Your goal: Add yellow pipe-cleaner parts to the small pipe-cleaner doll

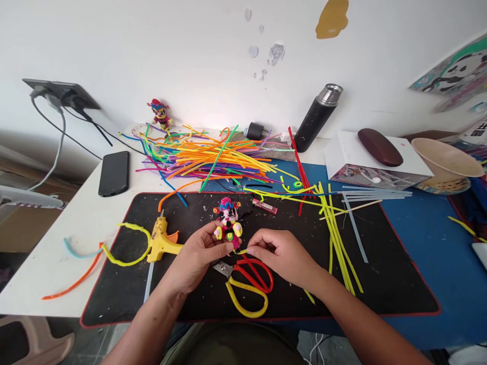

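My left hand (pixel 203 251) grips a small pipe-cleaner doll (pixel 229 223) with a pink and blue hat, a white face and a magenta body. The doll is held upright above the black mat. My right hand (pixel 279 253) pinches the end of a short yellow pipe cleaner (pixel 241 251) at the doll's base; how it joins the doll is hidden. Just below my hands lie scissors (pixel 249 289) with one red and one yellow handle. A yellow hot glue gun (pixel 162 243) rests left of my left hand.
Behind the mat (pixel 395 284) is a pile of coloured pipe cleaners (pixel 224 157). Yellow-green pipe cleaners (pixel 338 243) lie at right. A second doll (pixel 160 114), a phone (pixel 114 173), a black thermos (pixel 315 119), a white box (pixel 342 147) and a bowl (pixel 445 157) stand around.
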Motion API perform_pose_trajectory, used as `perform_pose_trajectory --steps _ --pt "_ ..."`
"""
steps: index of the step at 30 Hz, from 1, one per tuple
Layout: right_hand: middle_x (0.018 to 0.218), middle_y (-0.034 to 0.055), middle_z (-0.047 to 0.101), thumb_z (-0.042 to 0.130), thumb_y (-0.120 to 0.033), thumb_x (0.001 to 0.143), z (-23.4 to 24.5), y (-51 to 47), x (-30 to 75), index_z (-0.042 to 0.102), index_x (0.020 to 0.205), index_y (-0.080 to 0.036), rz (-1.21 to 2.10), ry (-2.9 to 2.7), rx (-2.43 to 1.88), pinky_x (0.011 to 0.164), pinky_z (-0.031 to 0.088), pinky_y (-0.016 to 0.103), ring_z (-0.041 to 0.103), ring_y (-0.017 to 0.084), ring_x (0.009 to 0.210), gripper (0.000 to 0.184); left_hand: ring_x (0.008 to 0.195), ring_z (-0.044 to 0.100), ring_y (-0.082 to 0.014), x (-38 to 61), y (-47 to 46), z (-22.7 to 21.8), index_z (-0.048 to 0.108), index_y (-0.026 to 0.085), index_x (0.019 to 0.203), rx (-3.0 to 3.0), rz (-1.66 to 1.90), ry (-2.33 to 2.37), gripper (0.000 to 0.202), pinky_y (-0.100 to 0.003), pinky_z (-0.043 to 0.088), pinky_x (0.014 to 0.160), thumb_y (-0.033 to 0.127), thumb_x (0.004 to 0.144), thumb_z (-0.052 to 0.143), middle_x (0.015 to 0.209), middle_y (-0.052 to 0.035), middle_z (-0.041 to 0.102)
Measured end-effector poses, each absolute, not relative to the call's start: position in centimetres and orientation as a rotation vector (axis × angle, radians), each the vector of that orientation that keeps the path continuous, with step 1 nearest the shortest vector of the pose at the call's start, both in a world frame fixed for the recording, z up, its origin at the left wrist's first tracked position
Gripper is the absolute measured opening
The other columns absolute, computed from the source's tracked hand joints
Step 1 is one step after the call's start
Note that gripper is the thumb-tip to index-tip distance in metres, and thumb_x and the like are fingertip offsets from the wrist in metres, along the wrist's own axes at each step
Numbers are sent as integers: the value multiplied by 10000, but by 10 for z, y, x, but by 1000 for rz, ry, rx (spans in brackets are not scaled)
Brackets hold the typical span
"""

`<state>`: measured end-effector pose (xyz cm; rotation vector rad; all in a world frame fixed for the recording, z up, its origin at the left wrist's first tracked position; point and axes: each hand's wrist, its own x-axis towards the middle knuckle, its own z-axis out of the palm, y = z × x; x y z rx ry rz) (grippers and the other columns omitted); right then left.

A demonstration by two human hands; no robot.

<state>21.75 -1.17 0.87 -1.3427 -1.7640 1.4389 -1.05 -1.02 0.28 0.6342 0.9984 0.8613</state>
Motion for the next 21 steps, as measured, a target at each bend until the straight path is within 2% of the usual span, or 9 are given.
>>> perform_pose_trajectory --steps 10,21 --pt "767 -12 742 687 -274 967 17 -5 215 733 870 -218 1323 -1815 -1283 657 443 254 642 152 682 122 866 685 -174 -11 -9 3 771 159 1030 578 809 967 436 -268 527 839 253 667 993 944 -54 763" --pt "719 -13 690 707 -343 970 7 -4 206 727 874 -208 1395 -1665 -1248 607 430 249 585 140 632 167 832 703 -165 -5 -12 4 794 150 1030 463 757 866 401 -248 557 807 209 681 984 941 -73 782"
